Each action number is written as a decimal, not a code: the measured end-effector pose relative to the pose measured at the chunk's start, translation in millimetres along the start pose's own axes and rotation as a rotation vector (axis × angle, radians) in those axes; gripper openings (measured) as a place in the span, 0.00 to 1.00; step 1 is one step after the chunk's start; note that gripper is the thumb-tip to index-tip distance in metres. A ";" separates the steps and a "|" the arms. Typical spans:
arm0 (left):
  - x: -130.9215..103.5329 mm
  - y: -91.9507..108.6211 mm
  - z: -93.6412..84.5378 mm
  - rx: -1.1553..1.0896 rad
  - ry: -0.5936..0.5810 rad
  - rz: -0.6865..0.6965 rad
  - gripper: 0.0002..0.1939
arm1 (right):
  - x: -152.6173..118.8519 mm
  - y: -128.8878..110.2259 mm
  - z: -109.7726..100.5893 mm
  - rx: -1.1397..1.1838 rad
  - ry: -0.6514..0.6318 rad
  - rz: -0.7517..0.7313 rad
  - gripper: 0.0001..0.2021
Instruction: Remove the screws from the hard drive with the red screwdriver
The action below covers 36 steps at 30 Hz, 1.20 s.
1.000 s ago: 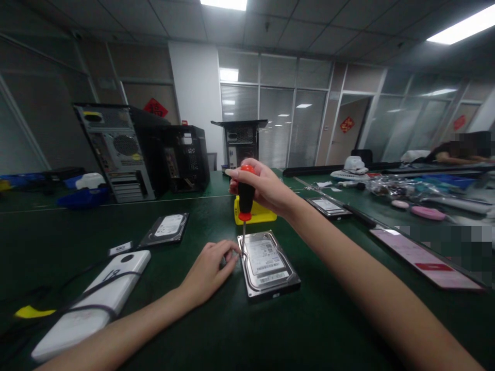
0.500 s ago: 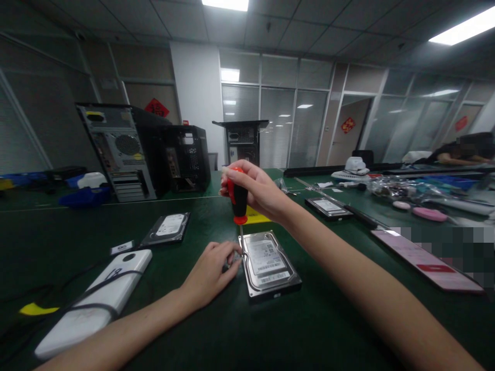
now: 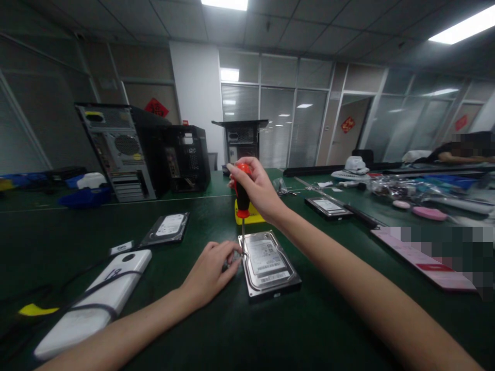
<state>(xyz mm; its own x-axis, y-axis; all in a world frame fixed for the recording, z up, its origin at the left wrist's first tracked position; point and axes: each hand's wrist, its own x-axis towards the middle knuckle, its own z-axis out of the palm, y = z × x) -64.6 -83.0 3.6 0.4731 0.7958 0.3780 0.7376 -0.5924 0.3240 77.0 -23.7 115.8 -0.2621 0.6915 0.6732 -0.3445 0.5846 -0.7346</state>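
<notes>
A silver hard drive (image 3: 267,263) with a white label lies flat on the green table. My right hand (image 3: 257,186) is wrapped round the red and black handle of a screwdriver (image 3: 243,200), held nearly upright. Its tip meets the left edge of the drive. Beside that edge, my left hand (image 3: 212,270) rests on the table, thumb and fingers bent together near the tip; whatever they hold, if anything, is too small to name. Behind the drive sits a yellow object (image 3: 250,213), partly hidden by my right hand.
Another hard drive (image 3: 168,228) and a white power bank (image 3: 98,299) with a black cable lie left. A third drive (image 3: 328,207) and a pink-screened phone (image 3: 421,257) are right. Computer cases (image 3: 143,149) stand behind. A person leans on a table at far right.
My right hand and the top of the screwdriver have shifted slightly right and up, making the screwdriver more upright. More of the yellow object shows. My left hand has stayed in place.
</notes>
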 end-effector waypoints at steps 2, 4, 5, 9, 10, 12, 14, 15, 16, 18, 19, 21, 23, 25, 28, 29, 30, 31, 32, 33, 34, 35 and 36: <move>-0.2 0.3 -0.2 0.002 0.002 -0.001 0.08 | -0.6 0.9 -2.2 -0.114 0.000 -0.043 0.13; -0.4 0.4 -0.2 0.005 0.003 -0.001 0.08 | -0.9 2.6 -4.6 -0.198 -0.011 -0.088 0.12; -0.4 0.4 -0.1 0.005 0.005 0.000 0.08 | -1.0 3.6 -5.6 -0.222 -0.014 -0.106 0.11; -0.1 0.0 0.4 0.009 0.005 0.002 0.08 | -1.5 5.8 -6.2 -0.258 -0.017 -0.146 0.11; 0.0 -0.2 0.5 0.010 0.005 0.002 0.08 | -1.8 5.2 -5.7 -0.260 -0.025 -0.143 0.11; 0.2 -0.8 0.8 0.011 0.006 0.002 0.08 | -2.6 2.4 -4.6 -0.252 -0.051 -0.128 0.11; 0.4 -1.5 1.4 0.012 0.009 0.002 0.08 | -3.6 -2.0 -3.4 -0.243 -0.087 -0.109 0.11; 0.4 -1.9 1.7 0.013 0.010 0.002 0.08 | -4.1 -4.3 -3.0 -0.250 -0.106 -0.102 0.11; 0.5 -2.1 2.0 0.014 0.012 0.002 0.08 | -4.6 -6.4 -2.6 -0.264 -0.123 -0.100 0.10; 0.6 -2.4 2.3 0.016 0.014 0.004 0.08 | -5.4 -9.5 -2.3 -0.306 -0.141 -0.108 0.10; 0.6 -2.4 2.4 0.015 0.015 0.005 0.08 | -5.6 -10.2 -2.3 -0.326 -0.141 -0.118 0.10; 0.4 -2.2 2.0 0.011 0.011 0.006 0.08 | -5.8 -10.4 -2.7 -0.351 -0.134 -0.135 0.10; 0.2 -2.0 1.6 0.006 0.005 0.002 0.08 | -5.5 -9.3 -3.5 -0.356 -0.134 -0.134 0.10; -0.1 -2.0 1.5 0.010 0.004 -0.004 0.08 | -5.1 -7.7 -4.3 -0.345 -0.131 -0.131 0.10; 0.0 -2.6 2.0 0.019 0.012 -0.004 0.09 | -4.7 -6.0 -4.9 -0.331 -0.106 -0.138 0.10; 0.1 -2.8 2.3 0.022 0.014 -0.005 0.09 | -4.8 -5.7 -4.9 -0.328 -0.099 -0.141 0.10; 0.2 -3.1 2.5 0.024 0.014 -0.007 0.09 | -4.9 -5.5 -4.7 -0.325 -0.099 -0.140 0.10; 0.4 -3.2 2.6 0.025 0.014 -0.009 0.09 | -5.0 -5.5 -4.5 -0.321 -0.103 -0.137 0.10; 0.6 -3.3 2.7 0.025 0.013 -0.011 0.09 | -5.2 -5.5 -4.2 -0.317 -0.108 -0.134 0.10; 0.7 -3.4 2.7 0.024 0.013 -0.011 0.09 | -5.4 -5.6 -3.9 -0.314 -0.114 -0.131 0.10; 0.8 -3.4 2.6 0.023 0.014 -0.009 0.09 | -5.6 -5.9 -3.6 -0.312 -0.118 -0.128 0.11; 0.8 -3.4 2.5 0.021 0.015 -0.006 0.08 | -5.7 -6.2 -3.2 -0.311 -0.120 -0.129 0.11; 0.8 -3.4 2.4 0.018 0.017 -0.003 0.08 | -5.9 -6.7 -2.9 -0.311 -0.121 -0.131 0.11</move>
<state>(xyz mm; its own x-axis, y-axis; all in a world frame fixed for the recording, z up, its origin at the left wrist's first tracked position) -65.5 -80.0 0.8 0.4631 0.7951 0.3916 0.7476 -0.5878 0.3091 83.4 -30.5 116.5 -0.3449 0.5577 0.7550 -0.0962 0.7791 -0.6194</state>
